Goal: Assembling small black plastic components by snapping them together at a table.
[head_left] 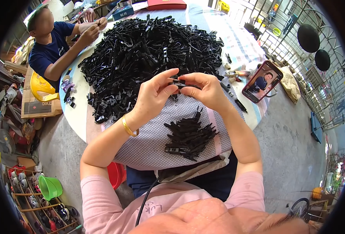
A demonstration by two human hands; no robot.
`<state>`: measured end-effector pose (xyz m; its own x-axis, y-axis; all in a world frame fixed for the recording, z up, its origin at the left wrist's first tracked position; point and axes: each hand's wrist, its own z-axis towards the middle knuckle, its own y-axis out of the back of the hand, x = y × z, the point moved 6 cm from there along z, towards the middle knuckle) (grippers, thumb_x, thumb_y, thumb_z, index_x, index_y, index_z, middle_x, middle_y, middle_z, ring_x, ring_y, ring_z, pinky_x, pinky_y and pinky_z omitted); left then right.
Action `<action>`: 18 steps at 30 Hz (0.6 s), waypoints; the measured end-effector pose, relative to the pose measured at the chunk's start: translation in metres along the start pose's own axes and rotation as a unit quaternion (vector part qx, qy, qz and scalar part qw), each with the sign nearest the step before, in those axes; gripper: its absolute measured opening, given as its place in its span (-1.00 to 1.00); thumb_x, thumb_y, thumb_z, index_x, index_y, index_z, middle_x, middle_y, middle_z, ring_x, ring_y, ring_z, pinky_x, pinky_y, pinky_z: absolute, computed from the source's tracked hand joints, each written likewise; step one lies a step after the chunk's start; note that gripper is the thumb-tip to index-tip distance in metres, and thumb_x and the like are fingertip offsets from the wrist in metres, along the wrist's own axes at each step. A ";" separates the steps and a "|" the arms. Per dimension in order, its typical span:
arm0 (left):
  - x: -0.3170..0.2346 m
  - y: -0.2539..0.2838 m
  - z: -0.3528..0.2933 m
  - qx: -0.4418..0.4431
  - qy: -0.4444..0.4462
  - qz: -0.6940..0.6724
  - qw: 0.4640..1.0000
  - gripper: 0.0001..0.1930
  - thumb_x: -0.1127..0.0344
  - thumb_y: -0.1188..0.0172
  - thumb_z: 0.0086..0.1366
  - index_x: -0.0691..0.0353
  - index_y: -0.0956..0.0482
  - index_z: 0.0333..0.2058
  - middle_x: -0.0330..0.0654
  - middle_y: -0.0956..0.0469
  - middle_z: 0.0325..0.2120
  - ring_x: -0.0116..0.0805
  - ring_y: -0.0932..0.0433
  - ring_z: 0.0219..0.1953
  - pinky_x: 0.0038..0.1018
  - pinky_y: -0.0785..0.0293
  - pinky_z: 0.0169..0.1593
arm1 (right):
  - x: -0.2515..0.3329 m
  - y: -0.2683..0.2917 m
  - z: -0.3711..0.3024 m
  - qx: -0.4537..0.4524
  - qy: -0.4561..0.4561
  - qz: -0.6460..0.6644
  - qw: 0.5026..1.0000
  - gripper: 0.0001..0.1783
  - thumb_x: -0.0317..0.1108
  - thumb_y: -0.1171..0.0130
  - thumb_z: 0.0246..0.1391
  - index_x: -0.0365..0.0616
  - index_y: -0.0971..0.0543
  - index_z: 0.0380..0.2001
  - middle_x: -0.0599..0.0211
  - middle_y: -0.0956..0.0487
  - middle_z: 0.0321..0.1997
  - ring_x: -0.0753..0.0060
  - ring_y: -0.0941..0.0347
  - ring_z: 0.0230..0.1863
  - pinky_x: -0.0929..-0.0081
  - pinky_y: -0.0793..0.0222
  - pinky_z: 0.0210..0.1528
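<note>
My left hand (152, 93) and my right hand (208, 92) meet over the near edge of a big heap of black clips (141, 50). Between my fingertips is one black clip (179, 82) with a shiny metal part, looking like a hair clip; both hands pinch it, one at each end. Fingers cover much of it, so whether its jaws are apart cannot be made out. Closer to my body, a smaller pile of black clips (190, 134) lies on the dotted tablecloth (141, 150).
Right of the heap, a phone (262, 82) leans upright near pliers-like tools (238, 74). Across the table at left, another person (57, 46) handles something small. A blue box (122, 12) and red box (166, 4) stand at the back. A red bucket (116, 174) sits below the table.
</note>
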<state>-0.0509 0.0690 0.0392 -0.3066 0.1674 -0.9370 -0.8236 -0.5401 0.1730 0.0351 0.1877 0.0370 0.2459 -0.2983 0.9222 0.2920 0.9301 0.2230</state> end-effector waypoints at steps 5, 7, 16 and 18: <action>-0.004 -0.001 0.001 0.010 0.043 -0.109 0.993 -0.67 0.48 -0.09 0.20 0.37 -0.34 -0.04 -0.09 -0.52 -0.28 -0.46 -0.54 -0.27 -0.57 -0.49 -0.15 | -0.007 0.005 0.001 -0.010 -0.044 0.077 0.996 -0.73 -0.54 -0.23 -0.08 -0.33 -0.54 -0.23 0.28 -0.59 -0.28 0.55 -0.52 -0.27 0.65 -0.45 -0.17; 0.002 -0.006 0.000 0.046 0.077 -0.149 0.985 -0.72 0.43 -0.09 0.22 0.40 -0.34 -0.11 -0.08 -0.51 -0.27 -0.41 -0.54 -0.23 -0.54 -0.50 -0.12 | -0.016 0.014 0.005 0.030 -0.076 0.096 0.992 -0.69 -0.36 -0.30 -0.09 -0.27 -0.58 -0.25 0.32 -0.60 -0.35 0.64 -0.50 -0.32 0.70 -0.41 -0.29; 0.005 -0.046 -0.023 0.317 0.085 0.071 0.942 -0.83 0.39 -0.20 0.14 0.33 -0.54 -0.31 -0.25 -0.55 -0.37 -0.60 -0.47 -0.32 -0.63 -0.41 -0.24 | -0.030 0.057 0.015 -0.245 0.068 -0.259 0.932 -0.77 -0.32 -0.18 -0.03 -0.22 -0.58 -0.31 0.23 -0.59 -0.42 0.38 -0.50 -0.40 0.47 -0.39 -0.29; 0.008 -0.037 -0.015 0.256 0.074 0.135 0.954 -0.84 0.36 -0.18 0.15 0.30 -0.56 -0.32 -0.21 -0.53 -0.38 -0.51 -0.45 -0.38 -0.56 -0.39 -0.29 | -0.029 0.045 0.020 -0.205 0.155 -0.395 0.882 -0.72 -0.30 -0.18 -0.09 -0.14 -0.57 -0.26 0.24 -0.56 -0.28 0.12 -0.42 -0.21 0.31 -0.33 -0.12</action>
<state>-0.0154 0.0783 0.0211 -0.5011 -0.0602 -0.8633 -0.8608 -0.0679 0.5044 0.0223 0.2426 0.0271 0.0381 -0.9223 0.3845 0.7802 0.2679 0.5653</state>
